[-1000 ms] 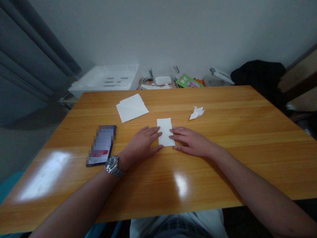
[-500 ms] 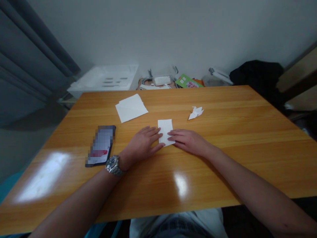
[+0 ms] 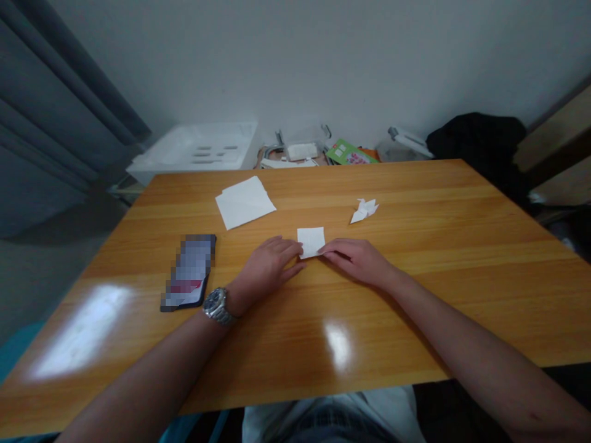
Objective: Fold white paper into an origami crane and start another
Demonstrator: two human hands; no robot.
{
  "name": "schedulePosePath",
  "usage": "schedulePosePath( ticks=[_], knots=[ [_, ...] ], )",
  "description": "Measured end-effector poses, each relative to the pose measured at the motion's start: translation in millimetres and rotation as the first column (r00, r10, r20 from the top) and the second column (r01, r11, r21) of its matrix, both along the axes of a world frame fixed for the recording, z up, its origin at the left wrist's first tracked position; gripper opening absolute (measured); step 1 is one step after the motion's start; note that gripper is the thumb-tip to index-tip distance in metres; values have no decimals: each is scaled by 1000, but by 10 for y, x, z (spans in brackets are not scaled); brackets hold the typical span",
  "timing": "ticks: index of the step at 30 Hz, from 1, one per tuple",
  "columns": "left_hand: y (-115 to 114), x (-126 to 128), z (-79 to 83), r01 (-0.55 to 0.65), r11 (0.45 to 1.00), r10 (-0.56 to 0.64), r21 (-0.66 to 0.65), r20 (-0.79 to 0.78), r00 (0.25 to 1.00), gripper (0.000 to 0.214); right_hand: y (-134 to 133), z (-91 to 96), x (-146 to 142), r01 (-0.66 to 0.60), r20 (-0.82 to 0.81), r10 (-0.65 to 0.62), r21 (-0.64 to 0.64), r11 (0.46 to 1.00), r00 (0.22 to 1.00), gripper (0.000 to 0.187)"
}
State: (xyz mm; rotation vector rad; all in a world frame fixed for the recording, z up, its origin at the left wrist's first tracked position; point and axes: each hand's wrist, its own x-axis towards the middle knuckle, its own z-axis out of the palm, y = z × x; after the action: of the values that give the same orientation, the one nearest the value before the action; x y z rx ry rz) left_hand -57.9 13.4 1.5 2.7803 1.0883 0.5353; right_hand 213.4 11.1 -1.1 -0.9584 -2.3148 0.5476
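A small piece of folded white paper [image 3: 311, 240] lies mid-table between my hands, roughly square. At its lower left corner, the curled fingers of my left hand [image 3: 270, 267] hold the paper's edge, with the thumb a little below. My right hand [image 3: 353, 258] pinches the lower right corner between thumb and fingers. A silver wristwatch [image 3: 218, 306] is on my left wrist. Beyond my right hand sits a white paper crane [image 3: 364, 210], apart from both hands.
White paper sheets [image 3: 244, 203] lie at the back left of the wooden table [image 3: 415, 326]. A phone [image 3: 190, 271] rests left of my left hand. Behind the table are a white tray-like piece [image 3: 198, 144], a green booklet [image 3: 348, 152] and a dark heap [image 3: 478, 141].
The paper, taller half a second ago, is now shorter, its near edge folded up away from me. My fingers have gone from lying flat on it to gripping its lower corners.
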Motion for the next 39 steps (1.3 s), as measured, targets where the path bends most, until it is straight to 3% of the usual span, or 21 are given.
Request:
schedulePosePath(
  ticks=[9, 13, 20, 25, 30, 34, 39],
  knots=[
    [13, 84, -13, -43, 997, 47, -56, 75, 996, 23, -4, 9, -13, 76, -13, -77, -40, 996, 997, 23],
    [8, 103, -20, -69, 991, 79, -115, 81, 994, 21, 4, -20, -17, 53, -25, -54, -47, 997, 998, 22],
    [-9, 113, -25, -21, 981, 52, -192, 156, 986, 20, 17, 12, -66, 152, -59, -157, -86, 985, 986, 14],
    [-29, 130, -18, -60, 982, 90, -181, 162, 983, 22, 35, -25, -98, 243, -90, -254, -120, 963, 963, 13],
    [-32, 140, -42, -121, 975, 162, -187, 222, 962, 53, 64, -78, -131, 242, -197, -290, -233, 942, 937, 7],
    [-24, 133, -60, -101, 980, 135, -170, 204, 970, 49, 87, -95, -155, 249, -216, -301, -238, 939, 929, 4],
    [-26, 134, -63, -181, 980, 190, -84, 108, 976, 48, 105, -86, -171, 253, -179, -290, -206, 945, 940, 5]
  ],
)
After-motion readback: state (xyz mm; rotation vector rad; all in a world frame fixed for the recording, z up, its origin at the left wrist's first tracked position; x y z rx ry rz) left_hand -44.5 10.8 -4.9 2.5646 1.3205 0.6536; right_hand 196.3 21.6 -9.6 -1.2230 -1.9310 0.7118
